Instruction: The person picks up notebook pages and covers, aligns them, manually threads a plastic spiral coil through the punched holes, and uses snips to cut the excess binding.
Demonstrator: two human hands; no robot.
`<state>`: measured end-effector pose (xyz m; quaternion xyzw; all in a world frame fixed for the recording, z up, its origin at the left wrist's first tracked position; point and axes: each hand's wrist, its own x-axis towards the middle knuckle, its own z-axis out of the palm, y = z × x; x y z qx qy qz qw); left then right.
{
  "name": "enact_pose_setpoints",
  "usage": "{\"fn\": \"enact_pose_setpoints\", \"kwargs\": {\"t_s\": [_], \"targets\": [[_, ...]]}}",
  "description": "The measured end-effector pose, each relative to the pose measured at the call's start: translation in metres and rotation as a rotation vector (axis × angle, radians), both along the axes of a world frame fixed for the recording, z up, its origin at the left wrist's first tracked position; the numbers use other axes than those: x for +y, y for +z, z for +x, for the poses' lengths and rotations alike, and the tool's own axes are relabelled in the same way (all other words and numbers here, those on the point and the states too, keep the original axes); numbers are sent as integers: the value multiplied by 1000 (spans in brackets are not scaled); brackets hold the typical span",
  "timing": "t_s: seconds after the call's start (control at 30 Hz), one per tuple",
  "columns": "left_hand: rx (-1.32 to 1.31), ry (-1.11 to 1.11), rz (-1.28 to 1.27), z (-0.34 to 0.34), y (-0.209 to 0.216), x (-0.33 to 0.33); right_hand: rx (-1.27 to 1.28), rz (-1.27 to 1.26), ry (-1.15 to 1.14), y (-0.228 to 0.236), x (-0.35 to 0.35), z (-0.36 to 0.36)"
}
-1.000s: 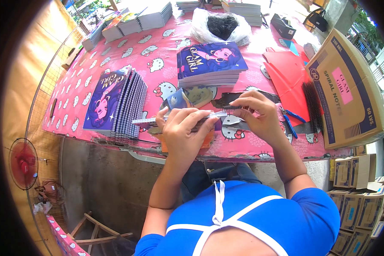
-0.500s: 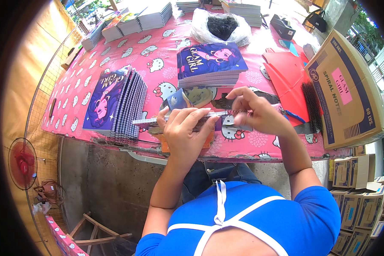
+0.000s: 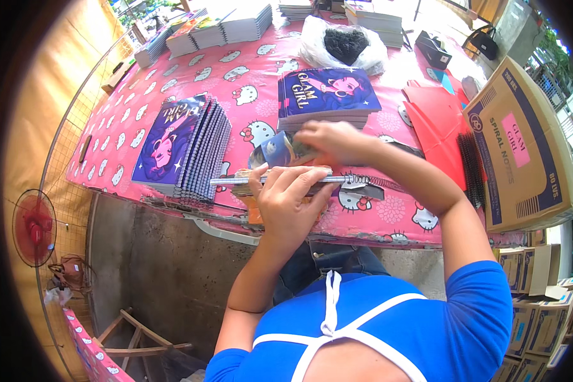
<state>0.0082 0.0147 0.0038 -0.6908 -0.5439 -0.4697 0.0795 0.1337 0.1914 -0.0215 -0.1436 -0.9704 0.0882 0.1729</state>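
Pinched in my left hand (image 3: pixel 290 197) is a thin notebook (image 3: pixel 223 181), held with its edge toward me near the table's front. A black spiral coil (image 3: pixel 395 183) sticks out from the notebook's right end. My right hand (image 3: pixel 334 140) is smeared by motion, just beyond the notebook and in front of the stack of purple-covered notebooks (image 3: pixel 331 95); whether its fingers hold anything does not show. Under and behind the notebook lies a picture-covered item (image 3: pixel 274 149), partly hidden by my hands. On the left stands a stack of spiral-bound notebooks (image 3: pixel 184 149) with purple covers.
Red sheets (image 3: pixel 433 121) and a row of black coils (image 3: pixel 471 165) lie on the right, beside a large cardboard carton (image 3: pixel 525 153). Farther back are a plastic bag of black coils (image 3: pixel 344 44), a black box (image 3: pixel 433 49) and stacks of books (image 3: pixel 245 25).
My right hand has moved from the notebook's right end forward and left. My left hand still grips the notebook. The whole view has shifted slightly.
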Motion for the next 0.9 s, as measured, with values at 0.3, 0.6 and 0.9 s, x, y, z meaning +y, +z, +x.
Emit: {"fn": "enact_pose_setpoints", "kwargs": {"t_s": [0.3,0.6,0.9], "targets": [[-41,43,50,-6,2,1,530,-712,32,25,-23,37],[-44,70,-4,-11,4,6,499,-764,30,19,-13,67],[13,311,-222,-49,6,-13,230,-571,-44,45,-30,23]]}}
